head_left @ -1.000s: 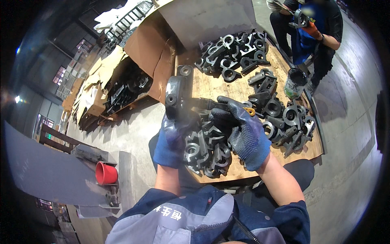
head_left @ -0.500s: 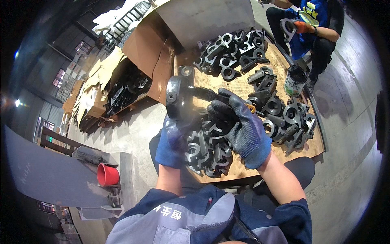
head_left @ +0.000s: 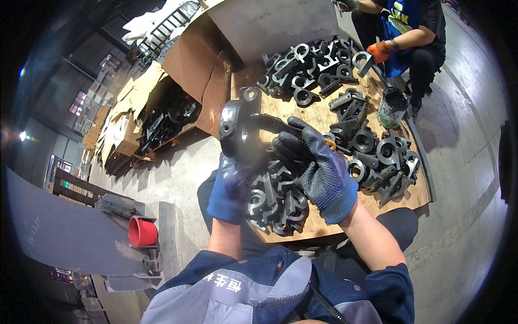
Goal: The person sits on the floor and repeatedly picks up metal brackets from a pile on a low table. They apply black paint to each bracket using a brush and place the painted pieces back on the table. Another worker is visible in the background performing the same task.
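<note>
My left hand (head_left: 233, 178), in a blue and dark glove, is closed round the underside of a glossy black metal bracket (head_left: 231, 123) with a holed lug at its top. My right hand (head_left: 324, 175), in the same kind of glove, grips a paintbrush (head_left: 276, 124). The brush's dark end meets the bracket's right side, and a yellow-orange bit of handle shows beyond the fingers. A blur hides part of the bracket and the left fingers. Below the hands lies a heap of black and grey brackets (head_left: 278, 202) on a wooden board (head_left: 318, 224).
More bracket heaps (head_left: 310, 67) cover the board's far side and right side (head_left: 386, 156). A can of dark paint (head_left: 392, 107) stands at the right edge. A co-worker's orange glove (head_left: 380, 51) holds another bracket (head_left: 362, 62). To the left are a brown carton (head_left: 197, 59) and a red bucket (head_left: 143, 232).
The co-worker's orange-gloved hand has lowered its bracket leftward toward the far heap. My right hand has shifted slightly left with the brush; the bracket in my left hand has tilted a little.
</note>
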Action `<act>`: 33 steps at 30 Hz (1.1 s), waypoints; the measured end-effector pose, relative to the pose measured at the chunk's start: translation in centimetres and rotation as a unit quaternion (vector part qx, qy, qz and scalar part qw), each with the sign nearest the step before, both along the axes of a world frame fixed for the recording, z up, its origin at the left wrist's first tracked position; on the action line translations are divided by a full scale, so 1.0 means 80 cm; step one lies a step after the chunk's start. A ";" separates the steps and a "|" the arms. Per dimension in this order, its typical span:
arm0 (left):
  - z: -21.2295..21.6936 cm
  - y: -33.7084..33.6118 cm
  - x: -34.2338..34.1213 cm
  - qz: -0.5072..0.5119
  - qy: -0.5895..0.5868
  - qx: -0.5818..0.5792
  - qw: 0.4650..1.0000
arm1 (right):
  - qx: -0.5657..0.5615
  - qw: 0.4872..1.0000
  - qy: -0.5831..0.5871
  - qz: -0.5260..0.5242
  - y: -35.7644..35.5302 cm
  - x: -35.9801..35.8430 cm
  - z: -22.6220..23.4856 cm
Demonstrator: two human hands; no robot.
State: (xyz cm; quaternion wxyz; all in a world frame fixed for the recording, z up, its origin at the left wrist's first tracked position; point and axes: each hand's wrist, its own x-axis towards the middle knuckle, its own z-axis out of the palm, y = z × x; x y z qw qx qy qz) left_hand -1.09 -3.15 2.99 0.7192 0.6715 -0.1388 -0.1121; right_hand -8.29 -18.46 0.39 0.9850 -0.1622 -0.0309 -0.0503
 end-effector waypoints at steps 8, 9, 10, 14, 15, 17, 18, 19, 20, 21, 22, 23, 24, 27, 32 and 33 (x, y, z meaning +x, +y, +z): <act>0.005 0.005 0.001 -0.035 -0.045 0.085 0.995 | -0.427 0.885 -0.112 -0.150 -0.020 -0.008 -0.012; 0.003 0.008 0.002 -0.031 -0.051 0.090 0.994 | -0.496 0.837 -0.128 -0.190 -0.024 -0.009 -0.011; 0.000 0.010 0.003 -0.026 -0.057 0.095 0.993 | -0.497 0.837 -0.128 -0.189 -0.032 -0.016 0.002; -0.005 0.008 0.003 0.000 -0.010 0.033 0.999 | -0.383 0.907 -0.075 -0.158 -0.030 -0.013 0.013; -0.005 0.007 0.003 0.011 0.015 0.008 1.000 | -0.370 0.916 -0.057 -0.144 -0.032 -0.013 0.017; -0.010 0.018 0.006 0.011 0.056 0.010 0.998 | -0.288 0.955 0.003 -0.072 -0.035 -0.010 0.021; -0.011 0.021 0.008 0.010 0.076 0.010 0.997 | -0.219 0.975 0.045 -0.013 -0.036 -0.009 0.021; -0.010 0.019 0.009 -0.001 0.049 0.030 0.998 | -0.248 0.968 0.017 -0.039 -0.034 -0.009 0.017; -0.007 0.017 0.010 -0.011 0.022 0.049 0.998 | -0.277 0.959 -0.010 -0.065 -0.029 -0.009 0.010; -0.006 0.016 0.010 -0.021 -0.005 0.068 0.997 | -0.315 0.944 -0.031 -0.087 -0.025 -0.011 0.009; -0.006 0.017 0.010 -0.020 -0.021 0.076 0.997 | -0.352 0.928 -0.051 -0.110 -0.022 -0.013 0.008; -0.007 0.018 0.009 -0.019 -0.036 0.085 0.996 | -0.399 0.906 -0.063 -0.130 -0.021 -0.016 0.012; -0.010 0.018 0.009 -0.020 -0.052 0.092 0.994 | -0.389 0.913 -0.059 -0.110 -0.021 -0.015 0.009; -0.024 0.021 0.012 0.005 0.063 -0.024 0.998 | -0.392 0.914 -0.061 -0.090 -0.016 -0.011 0.002; -0.024 0.008 0.008 -0.005 0.036 -0.027 0.999 | -0.076 0.997 0.016 0.004 -0.005 -0.007 0.005; -0.019 0.005 0.004 -0.006 0.048 -0.035 0.998 | -0.048 0.998 0.026 0.015 -0.007 -0.005 0.003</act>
